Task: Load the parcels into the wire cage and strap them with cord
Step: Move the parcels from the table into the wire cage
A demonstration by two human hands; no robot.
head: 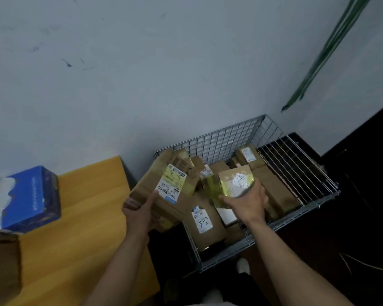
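As the left hand (139,209) grips a box (164,184) tilted over the cage (228,138) rim and the right hand (247,205) a parcel (234,184), the box may topple out.

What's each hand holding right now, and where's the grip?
Left hand grips the large labelled box at its near end; right hand grips the small yellow-taped box by its near edge.

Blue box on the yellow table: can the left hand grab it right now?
Probably not yet. The left hand is holding a big parcel. Nothing blocks the way over the table to the blue box, so once freed it likely could.
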